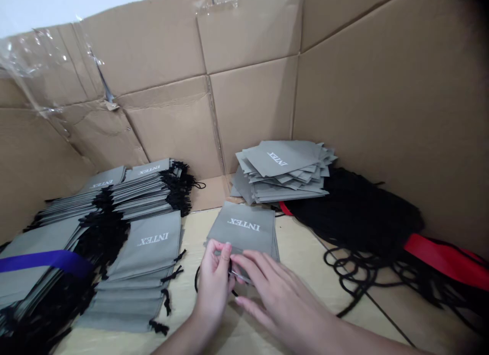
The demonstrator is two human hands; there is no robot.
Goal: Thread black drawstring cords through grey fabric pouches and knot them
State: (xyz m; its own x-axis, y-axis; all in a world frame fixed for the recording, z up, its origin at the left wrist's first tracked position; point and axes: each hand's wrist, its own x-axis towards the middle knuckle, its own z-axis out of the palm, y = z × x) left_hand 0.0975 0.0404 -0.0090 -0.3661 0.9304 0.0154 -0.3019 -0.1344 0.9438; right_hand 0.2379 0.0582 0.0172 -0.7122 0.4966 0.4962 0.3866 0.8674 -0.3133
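A grey pouch [244, 225] printed INTEX lies at the centre, with more grey fabric under it. At its near edge my left hand [216, 273] is closed, thumb and index finger pinching a black cord. Close beside it, my right hand [267, 289] has its fingers curled round a thin, shiny, metal-looking tool [243, 277] that meets the cord between the hands. Part of the cord loops out to the left of my left hand. The tool's ends and the exact grip are partly hidden by my fingers.
Finished-looking pouches with knotted black cords [147, 243] lie in stacks at the left, one bundle under a purple band [49, 262]. A loose pile of grey pouches [286, 164] stands behind. Black cords [359, 207] with a red band [443, 258] lie right. Cardboard walls [252, 100] enclose everything.
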